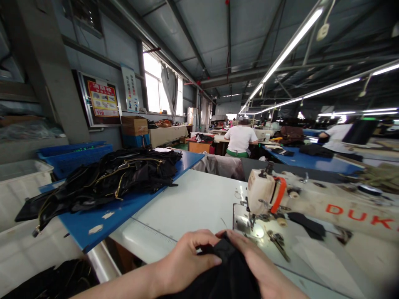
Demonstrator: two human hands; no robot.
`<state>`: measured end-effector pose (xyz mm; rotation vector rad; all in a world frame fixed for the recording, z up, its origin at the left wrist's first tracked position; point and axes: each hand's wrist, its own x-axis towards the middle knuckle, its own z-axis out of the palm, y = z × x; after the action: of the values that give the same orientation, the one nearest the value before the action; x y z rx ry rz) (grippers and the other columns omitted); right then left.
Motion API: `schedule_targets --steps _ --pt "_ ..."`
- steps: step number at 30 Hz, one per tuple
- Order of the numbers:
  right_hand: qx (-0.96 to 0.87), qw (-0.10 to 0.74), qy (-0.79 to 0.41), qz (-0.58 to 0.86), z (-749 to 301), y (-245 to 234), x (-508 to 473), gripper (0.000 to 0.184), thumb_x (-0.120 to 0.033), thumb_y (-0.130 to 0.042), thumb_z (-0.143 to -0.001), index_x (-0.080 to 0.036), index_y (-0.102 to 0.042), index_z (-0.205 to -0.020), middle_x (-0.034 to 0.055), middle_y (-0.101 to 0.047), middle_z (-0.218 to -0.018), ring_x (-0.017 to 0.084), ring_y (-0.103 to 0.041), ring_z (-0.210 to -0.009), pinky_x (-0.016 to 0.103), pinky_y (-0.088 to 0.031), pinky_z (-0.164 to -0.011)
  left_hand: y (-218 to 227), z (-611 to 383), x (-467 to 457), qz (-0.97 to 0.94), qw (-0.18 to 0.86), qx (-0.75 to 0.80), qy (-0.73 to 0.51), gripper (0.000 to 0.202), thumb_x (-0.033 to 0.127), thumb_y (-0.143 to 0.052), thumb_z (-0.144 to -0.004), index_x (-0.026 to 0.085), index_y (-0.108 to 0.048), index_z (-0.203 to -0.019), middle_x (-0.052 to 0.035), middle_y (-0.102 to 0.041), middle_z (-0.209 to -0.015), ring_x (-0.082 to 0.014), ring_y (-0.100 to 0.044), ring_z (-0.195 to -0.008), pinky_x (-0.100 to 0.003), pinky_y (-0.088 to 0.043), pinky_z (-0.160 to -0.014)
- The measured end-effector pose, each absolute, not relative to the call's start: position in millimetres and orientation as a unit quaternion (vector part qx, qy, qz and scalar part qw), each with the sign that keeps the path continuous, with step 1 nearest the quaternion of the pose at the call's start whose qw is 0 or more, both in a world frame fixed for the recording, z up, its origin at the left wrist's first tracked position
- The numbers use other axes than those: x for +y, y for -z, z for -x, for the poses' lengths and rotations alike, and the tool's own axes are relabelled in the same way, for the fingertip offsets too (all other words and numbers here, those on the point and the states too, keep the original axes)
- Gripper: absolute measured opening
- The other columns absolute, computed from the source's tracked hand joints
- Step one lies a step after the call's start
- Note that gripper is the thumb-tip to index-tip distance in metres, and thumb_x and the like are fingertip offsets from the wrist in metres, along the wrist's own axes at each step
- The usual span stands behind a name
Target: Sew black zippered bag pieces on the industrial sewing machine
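A piece of black fabric hangs between my two hands at the near edge of the sewing table. My left hand pinches its upper edge between thumb and fingers. On the other side, my right hand is closed on the same cloth, its thumb hidden. Just beyond the hands stands a white sewing machine with an orange guard, its needle area lit. A pair of small metal thread snips lies on the table right of the needle plate, near a dark fabric piece.
Black garment pieces with gold zippers are heaped on a blue board at left. White bins and a blue crate stand beyond its left side. Ahead, a person in a white shirt sits facing away.
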<state>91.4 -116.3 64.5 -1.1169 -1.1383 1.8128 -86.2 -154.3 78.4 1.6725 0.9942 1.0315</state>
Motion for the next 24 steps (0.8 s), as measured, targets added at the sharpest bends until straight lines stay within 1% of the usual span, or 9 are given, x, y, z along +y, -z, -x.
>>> schedule_targets --steps 5,8,12,15,18,20,21,22,24 --pt "-0.454 0.302 -0.760 0.354 -81 -50 -111 0.031 -0.028 -0.067 -0.056 -0.021 -0.072 -0.086 0.0016 -0.071 -0.068 0.021 -0.064 -0.064 0.030 -0.046 -0.063 -83 85 -156 -0.681 0.462 0.407 -0.396 0.027 0.011 -0.061 -0.074 0.018 -0.069 -0.099 -0.0006 -0.067 -0.093 -0.0177 -0.058 -0.090 -0.026 -0.043 -0.084" --pt "-0.461 0.285 -0.768 0.341 -74 -40 -107 0.029 -0.021 -0.059 -0.052 -0.020 -0.072 -0.078 0.0009 -0.070 -0.064 0.019 -0.061 -0.056 0.028 -0.042 -0.056 -84 86 -153 -0.688 0.460 0.423 -0.370 0.029 0.012 -0.061 -0.074 0.017 -0.068 -0.101 -0.0011 -0.067 -0.092 -0.0176 -0.058 -0.087 -0.027 -0.044 -0.080" --pt "-0.516 0.313 -0.696 0.388 -69 -35 -101 0.015 -0.029 -0.062 -0.057 -0.019 -0.068 -0.067 0.0001 -0.064 -0.055 0.018 -0.056 -0.051 0.028 -0.040 -0.054 -87 88 -148 -0.696 0.438 0.449 -0.350 0.026 0.013 -0.062 -0.072 0.017 -0.068 -0.098 -0.0013 -0.066 -0.089 -0.0170 -0.059 -0.085 -0.027 -0.045 -0.081" --pt "-0.553 0.356 -0.628 0.416 -75 -39 -92 0.018 -0.037 -0.066 -0.065 -0.020 -0.067 -0.068 0.0001 -0.063 -0.059 0.021 -0.059 -0.063 0.030 -0.042 -0.063 -95 93 -142 -0.710 0.396 0.461 -0.356 0.026 0.009 -0.059 -0.073 0.017 -0.069 -0.096 -0.0023 -0.065 -0.095 -0.0174 -0.060 -0.091 -0.027 -0.046 -0.085" --pt "-0.605 0.463 -0.466 0.450 -89 -44 -89 0.027 -0.046 -0.062 -0.075 -0.023 -0.069 -0.088 0.0042 -0.067 -0.094 0.026 -0.056 -0.098 0.034 -0.039 -0.088 -108 103 -139 -0.755 0.260 0.463 -0.385 0.030 0.004 -0.053 -0.075 0.018 -0.068 -0.096 -0.0025 -0.064 -0.093 -0.0158 -0.060 -0.090 -0.026 -0.047 -0.086" --pt "-0.626 0.528 -0.331 0.469 -96 -45 -94 0.036 -0.048 -0.059 -0.078 -0.026 -0.065 -0.105 0.0054 -0.059 -0.120 0.027 -0.048 -0.114 0.038 -0.033 -0.098 -119 109 -139 -0.791 0.118 0.443 -0.405 0.034 0.001 -0.047 -0.078 0.017 -0.066 -0.102 -0.0045 -0.062 -0.094 -0.0155 -0.059 -0.090 -0.026 -0.047 -0.085" --pt "-0.631 0.538 -0.304 0.470 -96 -45 -99 0.039 -0.048 -0.059 -0.079 -0.027 -0.062 -0.111 0.0057 -0.055 -0.126 0.028 -0.046 -0.117 0.040 -0.031 -0.100 -123 112 -139 -0.809 0.044 0.423 -0.406 0.035 0.001 -0.044 -0.081 0.015 -0.063 -0.107 -0.0059 -0.061 -0.095 -0.0160 -0.058 -0.090 -0.027 -0.047 -0.085" --pt "-0.634 0.535 -0.315 0.461 -94 -46 -103 0.041 -0.047 -0.060 -0.078 -0.027 -0.061 -0.114 0.0061 -0.054 -0.128 0.028 -0.046 -0.118 0.041 -0.032 -0.101 -126 113 -139 -0.824 -0.026 0.401 -0.399 0.035 0.002 -0.041 -0.085 0.014 -0.060 -0.111 -0.0074 -0.060 -0.097 -0.0169 -0.056 -0.090 -0.029 -0.048 -0.084" --pt "-0.625 0.512 -0.412 0.420 -85 -49 -113 0.043 -0.043 -0.061 -0.078 -0.027 -0.059 -0.119 0.0068 -0.056 -0.127 0.028 -0.049 -0.117 0.041 -0.036 -0.100 -127 112 -139 -0.848 -0.137 0.357 -0.366 0.033 0.007 -0.036 -0.092 0.012 -0.054 -0.119 -0.0099 -0.059 -0.100 -0.0190 -0.055 -0.091 -0.033 -0.048 -0.084"
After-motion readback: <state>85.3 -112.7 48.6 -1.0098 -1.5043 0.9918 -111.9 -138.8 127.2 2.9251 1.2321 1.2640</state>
